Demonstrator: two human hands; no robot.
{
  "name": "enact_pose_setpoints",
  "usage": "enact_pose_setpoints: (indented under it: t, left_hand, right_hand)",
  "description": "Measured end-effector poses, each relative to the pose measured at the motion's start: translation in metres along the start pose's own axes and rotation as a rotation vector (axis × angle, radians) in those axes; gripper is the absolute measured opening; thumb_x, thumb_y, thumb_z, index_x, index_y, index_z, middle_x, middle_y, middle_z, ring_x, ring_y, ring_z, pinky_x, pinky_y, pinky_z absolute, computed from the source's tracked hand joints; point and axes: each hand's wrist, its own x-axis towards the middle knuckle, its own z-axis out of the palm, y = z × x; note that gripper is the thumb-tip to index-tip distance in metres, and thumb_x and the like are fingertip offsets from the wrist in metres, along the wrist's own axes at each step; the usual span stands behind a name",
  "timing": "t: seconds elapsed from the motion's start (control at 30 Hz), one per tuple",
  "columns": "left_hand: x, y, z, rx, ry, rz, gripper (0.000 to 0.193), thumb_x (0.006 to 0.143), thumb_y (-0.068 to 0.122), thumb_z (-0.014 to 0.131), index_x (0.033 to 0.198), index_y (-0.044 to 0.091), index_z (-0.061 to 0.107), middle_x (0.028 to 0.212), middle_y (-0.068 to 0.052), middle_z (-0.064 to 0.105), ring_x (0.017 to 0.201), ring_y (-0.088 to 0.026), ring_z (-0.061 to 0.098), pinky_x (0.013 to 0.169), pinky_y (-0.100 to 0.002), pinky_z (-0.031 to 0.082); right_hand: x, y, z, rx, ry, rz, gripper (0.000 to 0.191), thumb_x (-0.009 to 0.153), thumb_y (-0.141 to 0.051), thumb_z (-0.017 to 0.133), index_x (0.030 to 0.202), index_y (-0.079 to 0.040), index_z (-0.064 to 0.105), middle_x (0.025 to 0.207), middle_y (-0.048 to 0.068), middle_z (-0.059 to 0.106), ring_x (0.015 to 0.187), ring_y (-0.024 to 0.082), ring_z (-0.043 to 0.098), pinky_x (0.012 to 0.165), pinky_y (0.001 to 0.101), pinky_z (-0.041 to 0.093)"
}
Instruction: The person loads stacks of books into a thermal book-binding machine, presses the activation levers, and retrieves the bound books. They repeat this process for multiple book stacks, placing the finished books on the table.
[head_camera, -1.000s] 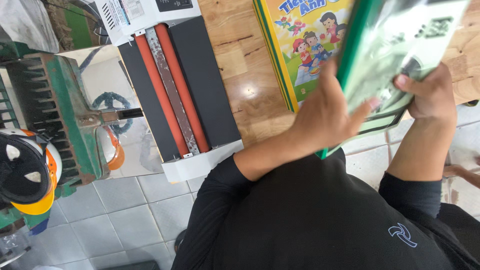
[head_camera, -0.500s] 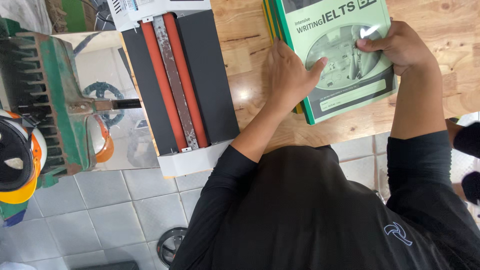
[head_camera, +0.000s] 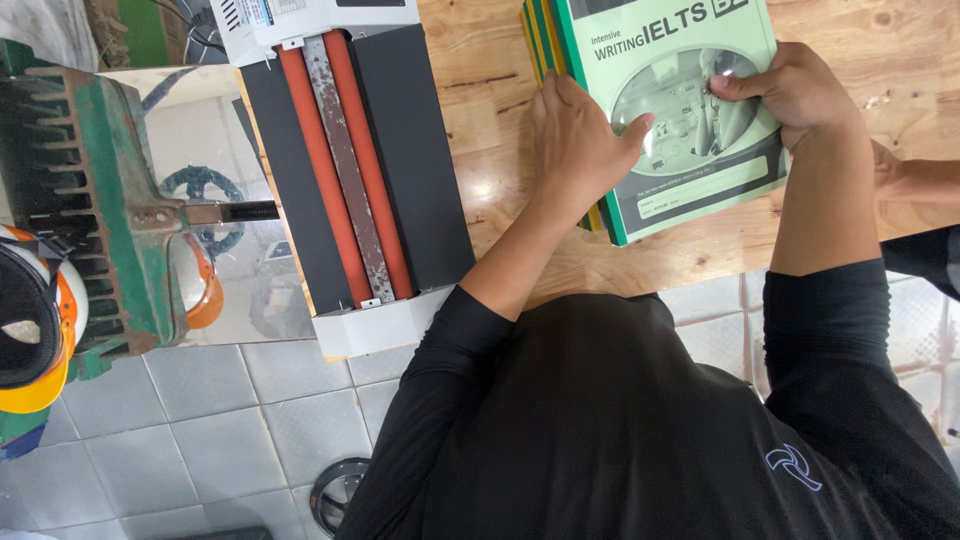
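Observation:
A light green book (head_camera: 690, 150) lies on top of a stack of books (head_camera: 545, 60) on the wooden table (head_camera: 480, 120). My left hand (head_camera: 580, 135) presses flat on the book's left edge and the stack's spines. My right hand (head_camera: 785, 90) rests on the cover at the right, its fingers curled over the book's right edge. Both my arms wear black sleeves pushed up to the forearm.
A roller machine (head_camera: 350, 170) with red rollers and black plates sits at the table's left end. Left of it stands a green metal machine (head_camera: 90, 200) and an orange and white helmet (head_camera: 35, 320). Another person's arm (head_camera: 920, 185) reaches in at the right. Tiled floor lies below.
The green book came down from a raised tilt onto the stack, covering the yellow children's book. Both hands followed it down and now press on it.

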Motion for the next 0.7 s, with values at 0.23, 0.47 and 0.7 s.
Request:
enact_pose_setpoints:
  t: [0.23, 0.47, 0.7]
  left_hand:
    - [-0.004, 0.006, -0.003, 0.045, 0.002, -0.007, 0.108, 0.073, 0.051, 0.083, 0.130, -0.028, 0.036, 0.139, -0.045, 0.040, 0.136, -0.050, 0.038, 0.115, -0.049, 0.034]
    - [-0.003, 0.009, 0.000, 0.048, -0.013, -0.021, 0.111, 0.072, 0.049, 0.085, 0.131, -0.029, 0.033, 0.142, -0.047, 0.034, 0.138, -0.053, 0.033, 0.114, -0.049, 0.033]
    - [-0.006, 0.008, 0.002, 0.023, -0.002, -0.020, 0.108, 0.071, 0.047, 0.085, 0.130, -0.027, 0.034, 0.142, -0.046, 0.035, 0.138, -0.052, 0.036, 0.115, -0.049, 0.034]
  right_hand:
    - [0.006, 0.014, -0.002, 0.057, -0.024, -0.007, 0.027, 0.092, -0.008, 0.079, 0.114, 0.006, 0.070, 0.103, 0.014, 0.074, 0.088, 0.022, 0.073, 0.081, 0.0341, 0.059]
    - [0.008, 0.017, -0.004, 0.055, -0.014, -0.001, 0.027, 0.093, -0.008, 0.079, 0.114, 0.007, 0.070, 0.102, 0.015, 0.074, 0.087, 0.023, 0.073, 0.080, 0.0350, 0.060]
    - [0.008, 0.020, -0.003, 0.052, -0.013, 0.000, 0.029, 0.093, -0.008, 0.080, 0.114, 0.008, 0.070, 0.103, 0.015, 0.074, 0.088, 0.023, 0.074, 0.080, 0.0356, 0.060]
